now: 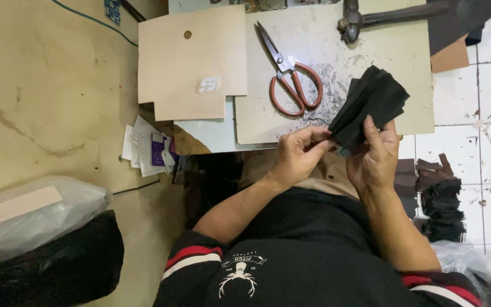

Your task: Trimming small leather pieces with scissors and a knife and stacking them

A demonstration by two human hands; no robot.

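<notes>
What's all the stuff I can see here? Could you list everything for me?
stack of black pieces: one fanned bundle, black, held in both hands over the board's near edge
scissors: one pair, reddish-brown handles, lying on the board
work board: one, pale grey-green, scuffed
tan sheet: one, beige, left of the scissors
hammer: one, dark, at the board's far edge
papers: small pile, white and purple, on the floor
plastic bag: one, clear, lower left
dark scraps: a heap, black and brown, on the white tiles at right
left hand: pinching the stack's lower edge
right hand: gripping the stack
</notes>
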